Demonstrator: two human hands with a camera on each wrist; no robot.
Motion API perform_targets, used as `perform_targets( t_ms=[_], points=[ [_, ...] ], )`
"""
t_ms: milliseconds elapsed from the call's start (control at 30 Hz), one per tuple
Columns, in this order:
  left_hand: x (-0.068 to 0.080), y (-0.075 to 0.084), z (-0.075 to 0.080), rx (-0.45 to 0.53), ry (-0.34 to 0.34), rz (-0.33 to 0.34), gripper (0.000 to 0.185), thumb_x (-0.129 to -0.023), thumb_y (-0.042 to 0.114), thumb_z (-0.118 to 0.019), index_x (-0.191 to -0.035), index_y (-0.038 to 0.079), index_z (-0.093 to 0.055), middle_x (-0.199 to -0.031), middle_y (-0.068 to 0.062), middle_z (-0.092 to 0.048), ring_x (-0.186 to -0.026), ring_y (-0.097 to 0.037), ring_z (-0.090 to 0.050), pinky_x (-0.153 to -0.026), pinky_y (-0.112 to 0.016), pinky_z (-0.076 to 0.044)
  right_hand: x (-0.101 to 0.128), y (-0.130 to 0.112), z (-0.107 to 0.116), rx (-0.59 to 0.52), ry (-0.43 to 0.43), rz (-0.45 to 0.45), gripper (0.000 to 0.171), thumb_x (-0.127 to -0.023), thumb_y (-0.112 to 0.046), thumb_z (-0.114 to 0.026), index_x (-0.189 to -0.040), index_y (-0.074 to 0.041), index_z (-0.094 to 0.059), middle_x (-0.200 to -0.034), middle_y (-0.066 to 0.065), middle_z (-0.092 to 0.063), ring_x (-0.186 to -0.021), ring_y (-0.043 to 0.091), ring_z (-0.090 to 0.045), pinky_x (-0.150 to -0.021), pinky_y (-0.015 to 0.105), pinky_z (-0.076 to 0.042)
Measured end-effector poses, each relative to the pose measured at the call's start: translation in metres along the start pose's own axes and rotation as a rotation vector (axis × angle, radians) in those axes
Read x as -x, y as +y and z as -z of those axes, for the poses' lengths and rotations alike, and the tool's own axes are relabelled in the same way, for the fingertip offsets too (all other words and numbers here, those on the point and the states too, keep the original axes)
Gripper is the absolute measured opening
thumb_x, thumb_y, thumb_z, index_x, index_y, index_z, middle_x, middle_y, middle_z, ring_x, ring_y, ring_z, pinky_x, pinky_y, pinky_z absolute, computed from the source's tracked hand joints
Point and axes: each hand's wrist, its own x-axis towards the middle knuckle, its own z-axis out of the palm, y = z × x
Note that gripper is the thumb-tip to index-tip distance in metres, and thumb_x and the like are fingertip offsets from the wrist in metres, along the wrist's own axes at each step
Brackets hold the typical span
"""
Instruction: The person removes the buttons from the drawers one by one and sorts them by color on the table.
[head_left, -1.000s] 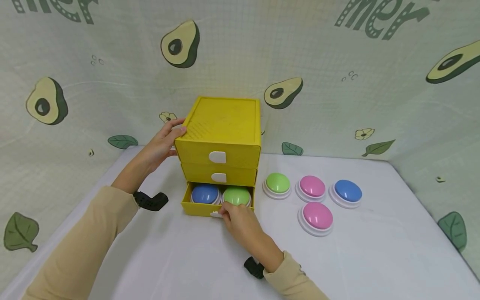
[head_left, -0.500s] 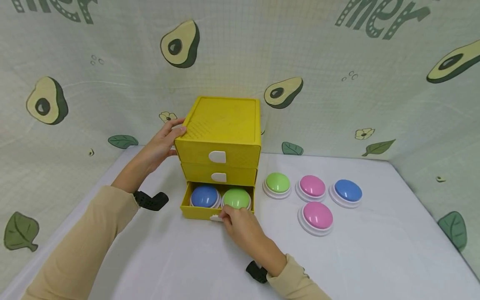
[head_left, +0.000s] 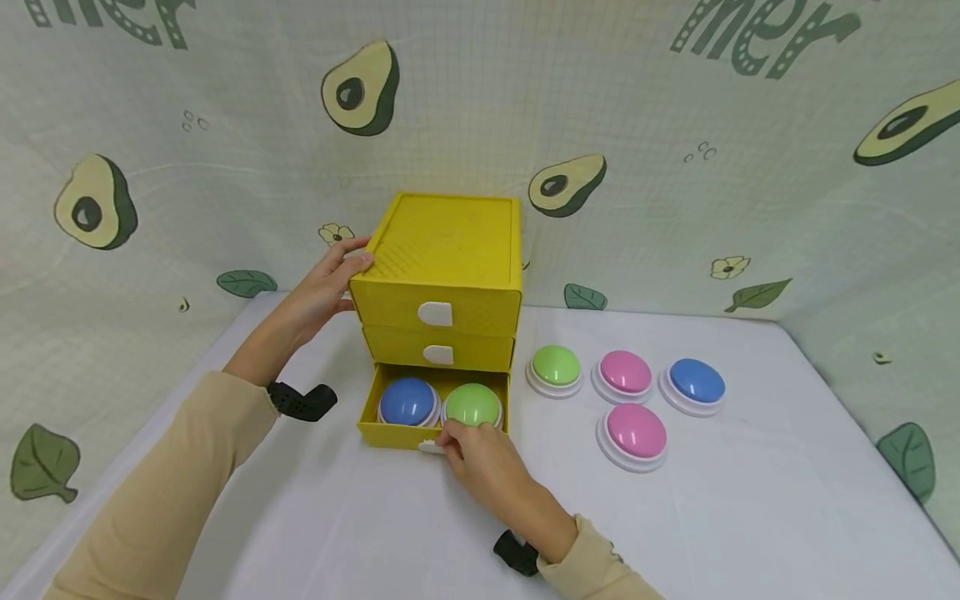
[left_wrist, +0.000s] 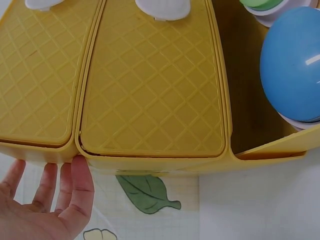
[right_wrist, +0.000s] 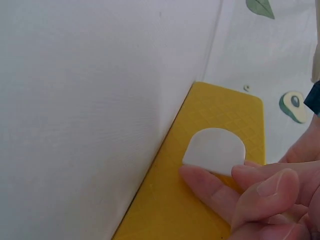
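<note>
1. Right hand pinched the white half-round plastic pull tab on the front of the lowest drawer of the small yellow plastic three-drawer cabinet; its fingers curled under the tab's edge.
2. Left hand lay spread against the cabinet's side at 9 o'clock, fingertips pressed flat to the top corner, gripping nothing.
3. That drawer stood partly out toward 6 o'clock, resting on the white cloth-covered worktop. Inside sat a blue domed push button and a green domed push button, side by side.
4. Its sliding axis ran 12 to 6 o'clock; the tab lay at 11 o'clock from the right hand's knuckles, and the right hand was much the nearer one.
5. At 3 o'clock of the cabinet, well apart from both hands, were four more domed buttons: green, pink, blue and a second pink.
6. Only the right wrist view showed the finger contact on the tab; only the left wrist view showed the blue button from the drawer's side, and the two shut drawers above.
</note>
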Motion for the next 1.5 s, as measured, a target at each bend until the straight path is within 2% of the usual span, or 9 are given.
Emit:
perform_targets(
  t_ms=[300,600,833,1000,1100,1200,1300,1367,1500],
  points=[
    [0.0,0.0,-0.001,0.004,-0.003,-0.002,0.06,-0.096,0.049,-0.04,-0.146,0.026,-0.017,-0.15,-0.01,-0.021,-0.116,-0.027,-0.039,-0.095,-0.046,-0.037,0.002,-0.002,0.002,0.0,-0.022,-0.011,0.006,-0.085,-0.008,-0.064,-0.081,-0.01,-0.067,-0.071,0.001,-0.069,-0.048,-0.002,-0.041,-0.045,0.011,-0.035],
    [0.0,0.001,0.0,-0.003,0.006,0.012,0.062,-0.095,0.051,-0.039,-0.147,0.027,-0.016,-0.15,-0.011,-0.02,-0.116,-0.026,-0.039,-0.095,-0.046,-0.037,0.009,-0.016,0.009,0.006,-0.124,-0.012,0.007,-0.083,-0.006,-0.064,-0.079,-0.012,-0.066,-0.068,-0.003,-0.066,-0.05,0.0,-0.041,-0.047,0.012,-0.036],
    [0.0,0.001,-0.001,-0.005,0.004,0.017,0.062,-0.095,0.052,-0.039,-0.147,0.028,-0.017,-0.151,-0.01,-0.019,-0.117,-0.026,-0.038,-0.095,-0.046,-0.037,0.011,-0.019,0.012,-0.008,-0.169,-0.045,0.006,-0.085,-0.007,-0.063,-0.082,-0.011,-0.066,-0.062,-0.003,-0.062,-0.04,-0.002,-0.038,-0.04,0.014,-0.034],
    [0.0,0.001,-0.001,-0.013,0.003,0.012,0.061,-0.095,0.052,-0.038,-0.146,0.028,-0.017,-0.15,-0.011,-0.02,-0.117,-0.027,-0.038,-0.096,-0.048,-0.036,0.012,-0.02,0.015,-0.028,-0.218,-0.061,0.004,-0.087,-0.009,-0.062,-0.085,-0.011,-0.065,-0.052,-0.007,-0.054,-0.031,-0.004,-0.037,-0.036,0.012,-0.033],
    [0.0,0.001,-0.001,-0.012,0.004,0.01,0.061,-0.095,0.052,-0.038,-0.146,0.028,-0.017,-0.15,-0.011,-0.021,-0.116,-0.027,-0.038,-0.096,-0.048,-0.036,0.011,-0.02,0.021,-0.039,-0.251,-0.068,0.005,-0.087,-0.012,-0.062,-0.088,-0.01,-0.067,-0.052,-0.008,-0.051,-0.036,-0.003,-0.037,-0.038,0.013,-0.033],
    [0.001,0.0,-0.001,-0.012,0.006,0.012,0.061,-0.095,0.052,-0.038,-0.146,0.028,-0.017,-0.149,-0.011,-0.022,-0.116,-0.026,-0.038,-0.095,-0.047,-0.036,0.01,-0.021,0.032,-0.085,-0.27,-0.078,0.009,-0.087,-0.016,-0.063,-0.09,-0.011,-0.07,-0.059,-0.008,-0.056,-0.044,-0.002,-0.041,-0.044,0.014,-0.037],
    [0.001,0.0,-0.001,-0.013,0.006,0.007,0.061,-0.095,0.052,-0.038,-0.146,0.027,-0.017,-0.149,-0.011,-0.022,-0.116,-0.026,-0.039,-0.093,-0.045,-0.037,0.008,-0.02,0.044,-0.179,-0.26,-0.102,0.011,-0.088,-0.019,-0.063,-0.089,-0.011,-0.071,-0.061,-0.006,-0.06,-0.049,0.0,-0.045,-0.047,0.015,-0.04],
    [0.001,0.001,-0.001,-0.01,0.005,0.003,0.061,-0.095,0.052,-0.039,-0.146,0.027,-0.017,-0.149,-0.011,-0.022,-0.115,-0.026,-0.039,-0.092,-0.044,-0.037,0.007,-0.017,0.051,-0.228,-0.222,-0.095,0.01,-0.088,-0.017,-0.063,-0.088,-0.009,-0.07,-0.063,-0.004,-0.062,-0.052,0.001,-0.049,-0.05,0.016,-0.043],
    [0.001,0.001,-0.001,-0.009,0.002,0.007,0.061,-0.095,0.052,-0.038,-0.146,0.027,-0.017,-0.148,-0.011,-0.023,-0.115,-0.026,-0.039,-0.093,-0.045,-0.037,0.004,-0.008,0.06,-0.238,-0.126,-0.073,0.007,-0.087,-0.011,-0.064,-0.09,-0.008,-0.069,-0.073,-0.001,-0.066,-0.066,0.007,-0.056,-0.059,0.018,-0.048]
  ],
)
